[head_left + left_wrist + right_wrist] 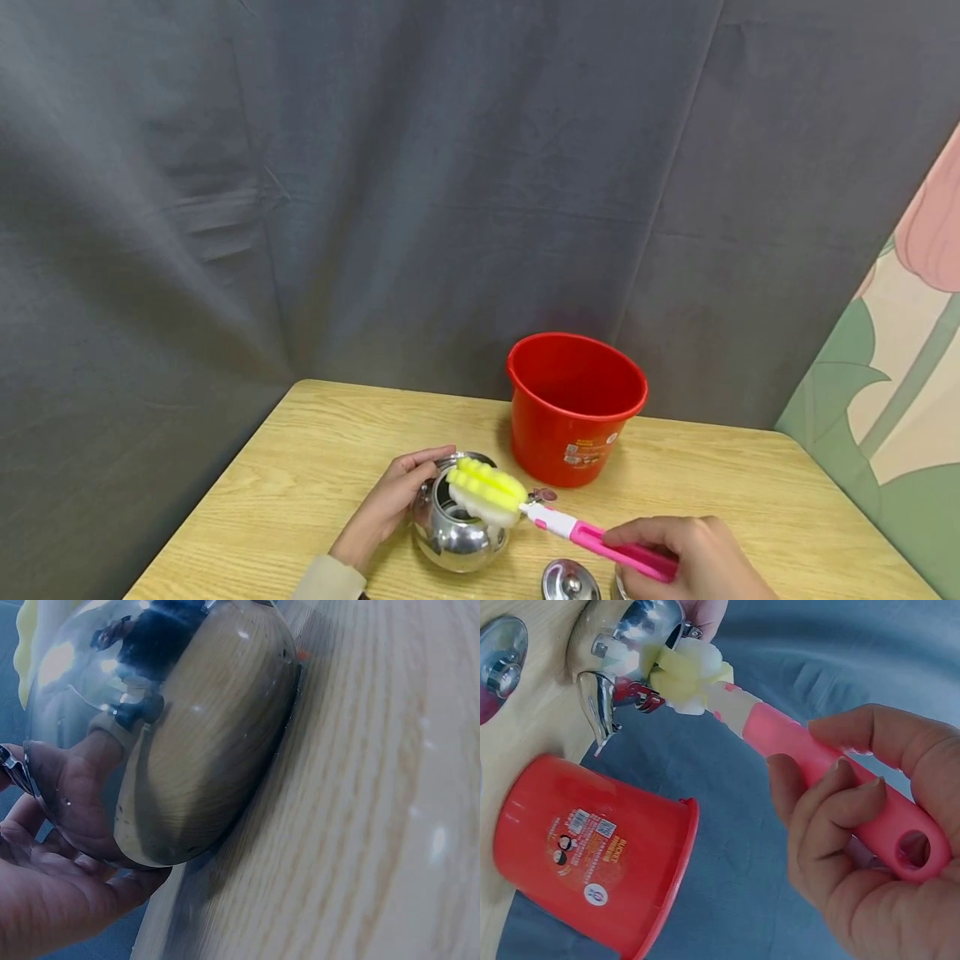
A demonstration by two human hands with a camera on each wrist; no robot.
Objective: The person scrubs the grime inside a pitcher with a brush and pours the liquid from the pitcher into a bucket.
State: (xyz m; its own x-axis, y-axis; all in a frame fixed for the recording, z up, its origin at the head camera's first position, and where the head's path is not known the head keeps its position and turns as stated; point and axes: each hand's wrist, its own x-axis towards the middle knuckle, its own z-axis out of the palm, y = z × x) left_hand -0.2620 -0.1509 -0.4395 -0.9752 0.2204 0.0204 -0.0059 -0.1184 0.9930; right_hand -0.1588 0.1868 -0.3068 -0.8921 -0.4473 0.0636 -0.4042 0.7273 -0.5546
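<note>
A shiny steel teapot [459, 542] stands on the table with its round mouth uncovered. My left hand [397, 493] holds it by its left side, fingers around the body near the rim; in the left wrist view the hand [56, 892] is against the polished wall. My right hand [686, 554] grips the pink handle [600, 542] of a sponge bottle brush. Its yellow and white sponge head [487, 492] is over the teapot's mouth; whether it touches the rim I cannot tell. The spout [596, 712] points toward the bucket side in the right wrist view.
A red plastic bucket [576, 442] stands just behind and right of the teapot. A round steel lid [570, 581] with a knob lies at the table's front. Part of another metal item [618, 587] shows beside my right hand. A grey curtain [450, 208] hangs behind the table.
</note>
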